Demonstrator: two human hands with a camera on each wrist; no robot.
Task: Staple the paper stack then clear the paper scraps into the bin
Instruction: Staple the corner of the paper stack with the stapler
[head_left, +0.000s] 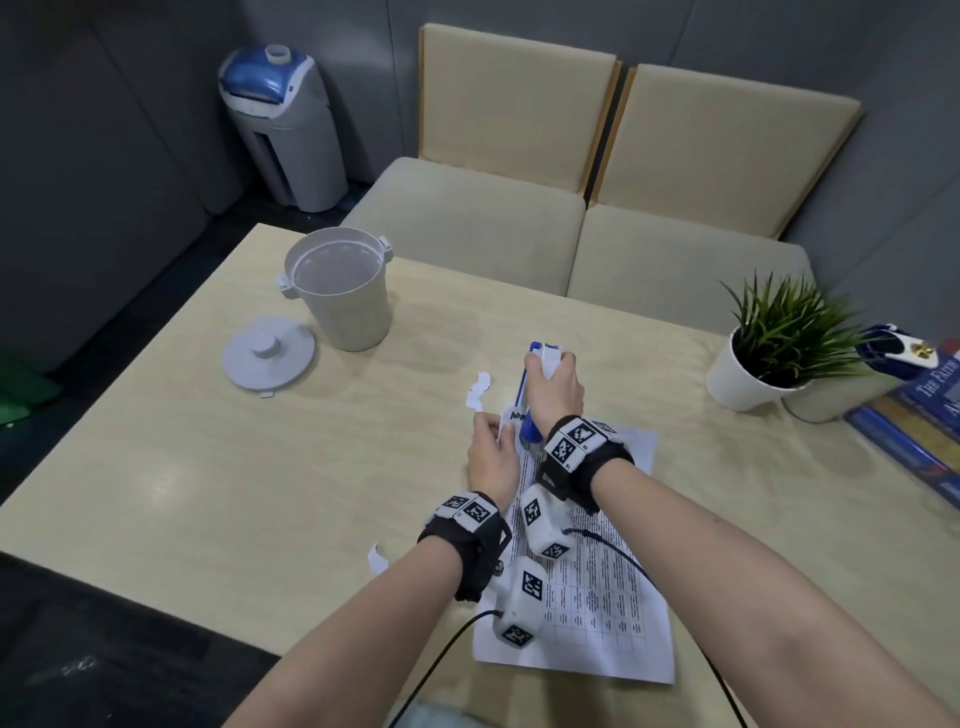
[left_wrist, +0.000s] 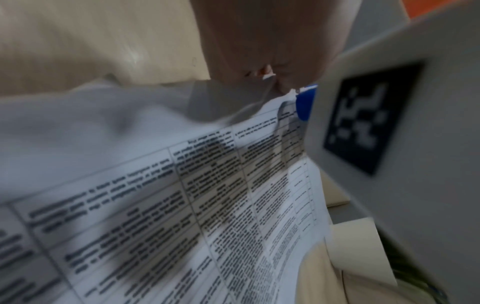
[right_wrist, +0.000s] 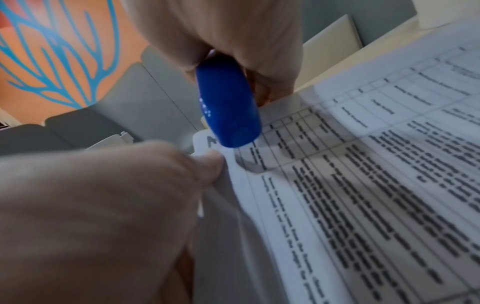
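Observation:
A printed paper stack (head_left: 597, 587) lies on the table in front of me, its far left corner lifted. My left hand (head_left: 491, 457) pinches that corner (right_wrist: 223, 164) between thumb and fingers. My right hand (head_left: 553, 389) grips a blue and white stapler (head_left: 535, 395), tilted up, with its blue nose (right_wrist: 231, 115) over the same corner of the stack (right_wrist: 363, 185). In the left wrist view the stack (left_wrist: 182, 195) fills the frame and the stapler (left_wrist: 305, 102) shows beside my fingers. White paper scraps lie on the table: one (head_left: 478, 387) left of the stapler, another (head_left: 377, 558) by my left forearm.
An open white bin (head_left: 337, 291) stands at the table's far left, its grey lid (head_left: 269, 353) lying beside it. A potted plant (head_left: 758, 358) and books (head_left: 914, 426) sit at the right edge. Beige seats (head_left: 519, 223) are behind the table (head_left: 182, 441).

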